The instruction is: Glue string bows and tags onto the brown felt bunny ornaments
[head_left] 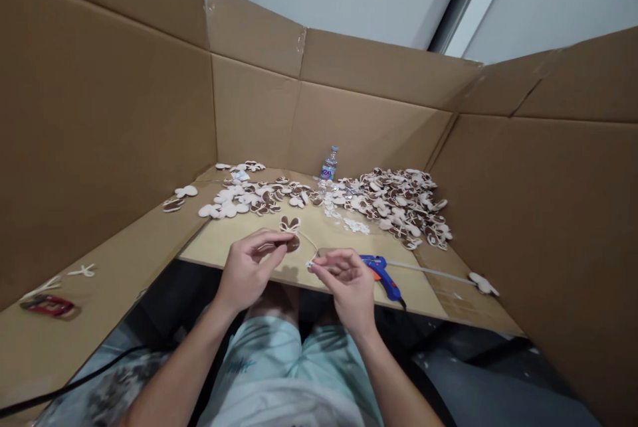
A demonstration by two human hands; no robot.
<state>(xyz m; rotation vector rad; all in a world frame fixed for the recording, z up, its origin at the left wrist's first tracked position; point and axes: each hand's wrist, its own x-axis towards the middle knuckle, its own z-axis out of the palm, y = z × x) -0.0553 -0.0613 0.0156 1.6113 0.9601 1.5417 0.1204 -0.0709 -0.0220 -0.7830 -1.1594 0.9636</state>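
Note:
A brown bunny-shaped piece (290, 222) with a cream bow is pinched between the thumb and fingers of my left hand (252, 266), ears pointing away from me. From it a thin cream cord (312, 240) curves over to my right hand (349, 279). The right thumb and forefinger are closed on a small white piece (310, 265) near the cord's end. Just right of that hand, a blue glue gun (383, 274) lies on the pale board (209, 244), partly hidden by the fingers.
Brown and white bunny pieces (399, 198) are heaped at the back right, more at the back left. A water bottle (329, 165) stands behind them. Small white bits (356, 226) lie mid-board. Red-handled snippers (50, 305) rest at the left. Cardboard walls (369, 121) surround the table.

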